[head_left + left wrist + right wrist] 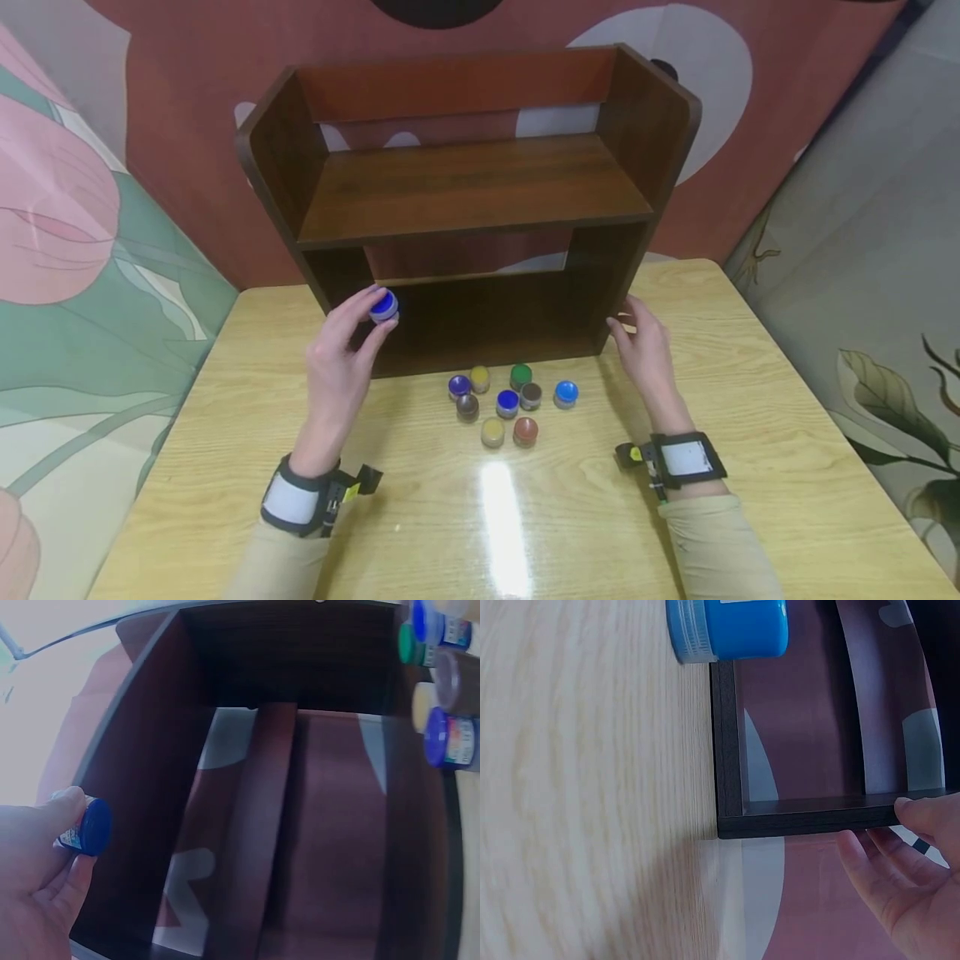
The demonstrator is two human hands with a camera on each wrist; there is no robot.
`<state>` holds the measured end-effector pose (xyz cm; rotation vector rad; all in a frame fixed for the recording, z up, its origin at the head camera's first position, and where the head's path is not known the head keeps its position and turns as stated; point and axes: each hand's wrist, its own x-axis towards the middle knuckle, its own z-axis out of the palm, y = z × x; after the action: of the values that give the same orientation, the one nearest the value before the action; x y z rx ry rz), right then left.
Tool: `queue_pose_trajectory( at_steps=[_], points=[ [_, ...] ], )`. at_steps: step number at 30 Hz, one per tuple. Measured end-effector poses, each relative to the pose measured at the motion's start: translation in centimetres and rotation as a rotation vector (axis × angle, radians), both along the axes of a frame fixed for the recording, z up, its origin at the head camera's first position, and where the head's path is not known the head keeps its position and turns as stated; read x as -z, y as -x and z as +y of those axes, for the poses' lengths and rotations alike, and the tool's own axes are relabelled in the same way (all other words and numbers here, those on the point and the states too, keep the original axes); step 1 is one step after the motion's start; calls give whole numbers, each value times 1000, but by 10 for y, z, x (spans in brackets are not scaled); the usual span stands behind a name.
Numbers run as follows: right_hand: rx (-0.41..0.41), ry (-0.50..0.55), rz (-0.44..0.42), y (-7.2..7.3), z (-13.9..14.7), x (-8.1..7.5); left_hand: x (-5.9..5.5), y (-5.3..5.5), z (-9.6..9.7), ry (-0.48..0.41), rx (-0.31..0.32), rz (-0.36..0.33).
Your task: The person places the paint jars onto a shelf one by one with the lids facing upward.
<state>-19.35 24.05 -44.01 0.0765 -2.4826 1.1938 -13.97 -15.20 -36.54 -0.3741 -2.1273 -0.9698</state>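
My left hand [339, 354] pinches a small paint pot [384, 306] with a dark blue lid between thumb and fingers, at the left side of a dark brown wooden shelf [465, 187]. In the left wrist view this paint pot [95, 827] is tilted with its lid facing the shelf's inside. On the right, my other hand [647, 350] holds the shelf's side panel near its lower front. The right wrist view has the thumb [905, 804] at the panel's edge and fingertips along its outer face.
Several more paint pots stand on the table before the shelf, among them a green one [521, 376], a red one [526, 431] and a light blue one [566, 393]. Behind the shelf hangs a patterned red backdrop [187, 167]. The wooden table [420, 517] reflects a bright light.
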Motion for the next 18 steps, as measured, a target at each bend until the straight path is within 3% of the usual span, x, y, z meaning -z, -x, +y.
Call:
queue_pose_trajectory(
  at_steps=[11, 18],
  points=[
    [-3, -3, 1, 0, 0, 0, -25, 0, -4, 24, -27, 36],
    [1, 1, -1, 1, 1, 1, -39, 3, -3, -9, -28, 98]
  ],
)
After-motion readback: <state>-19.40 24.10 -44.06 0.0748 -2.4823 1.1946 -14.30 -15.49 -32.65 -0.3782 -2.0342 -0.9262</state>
